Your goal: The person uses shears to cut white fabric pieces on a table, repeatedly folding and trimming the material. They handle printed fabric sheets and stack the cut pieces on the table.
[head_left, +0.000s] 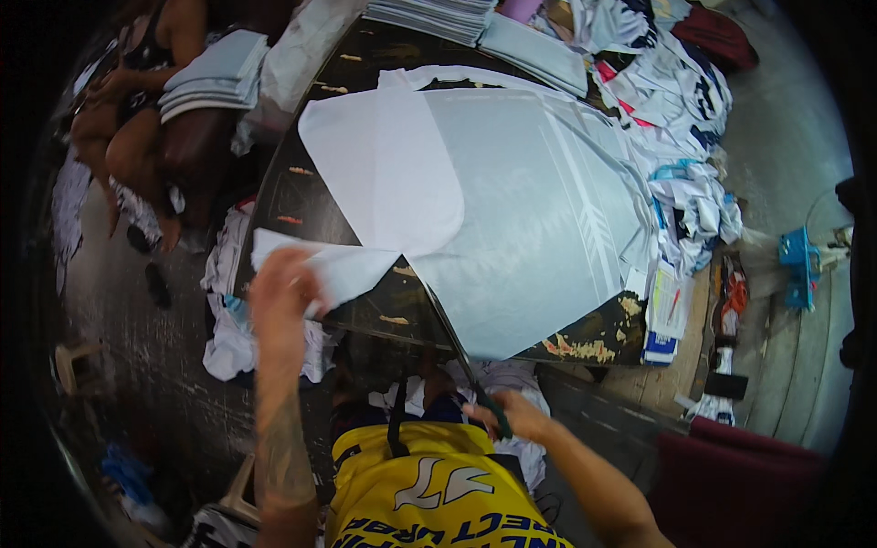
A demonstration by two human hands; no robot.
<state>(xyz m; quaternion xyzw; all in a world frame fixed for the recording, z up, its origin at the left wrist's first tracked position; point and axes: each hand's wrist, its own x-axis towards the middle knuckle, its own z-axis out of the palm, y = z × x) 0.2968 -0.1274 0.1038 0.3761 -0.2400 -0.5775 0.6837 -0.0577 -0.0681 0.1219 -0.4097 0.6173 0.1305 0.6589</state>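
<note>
My right hand [516, 416] grips the dark handles of long scissors [463, 359] near the table's front edge. The blades point up and to the left, and their tips meet the edge of the layered cloth. Smeared by motion, my left hand [285, 290] is closed on a white fabric flap [352, 271] left of the blades. On the table lies a large pale grey fabric sheet [521, 210] with white stripes along its right side. A white fabric piece [388, 169] with rounded corners rests over the sheet's left part.
The dark, worn table [306, 196] holds folded grey cloth stacks [534, 55] at its far edge. Crumpled cloth [667, 87] heaps up at right, near a paper pad [667, 306]. A seated person [137, 100] is at far left beside a folded pile [215, 78]. More cloth [228, 342] hangs below left.
</note>
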